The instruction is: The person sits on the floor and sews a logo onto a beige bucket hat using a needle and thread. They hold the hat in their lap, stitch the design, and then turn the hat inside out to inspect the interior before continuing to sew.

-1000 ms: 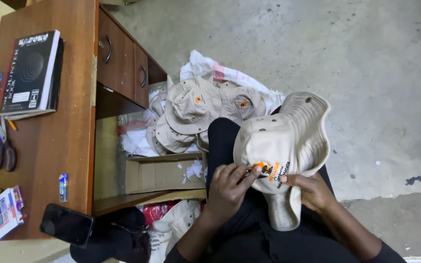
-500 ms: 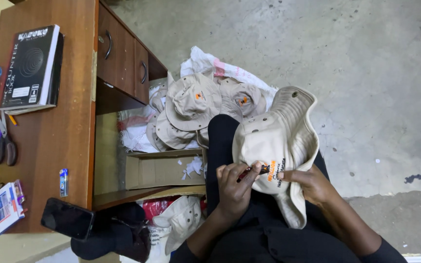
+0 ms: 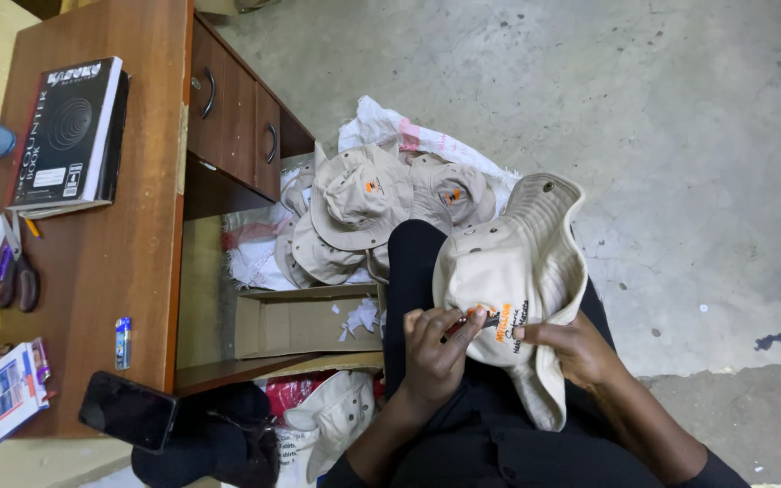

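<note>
Head view: beige bucket hat (image 3: 499, 271) rests on the person's lap, crown toward the fingers. Left hand (image 3: 436, 348) has fingers (image 3: 427, 321) pinched on a small dark tool (image 3: 472, 323) laid against the orange embroidery. Right hand (image 3: 576, 348) grips the hat's brim from below, thumb on top. More hats (image 3: 363, 203) piled on the floor beside the bench (image 3: 137, 262).

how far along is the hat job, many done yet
Hard to say which are finished: several beige hats lie piled on a white sack on the floor. In hand is one beige bucket hat on the lap; the left hand works a small tool at its orange embroidery while the right hand steadies the brim. Another hat lies below the desk; its state is unclear.
</note>
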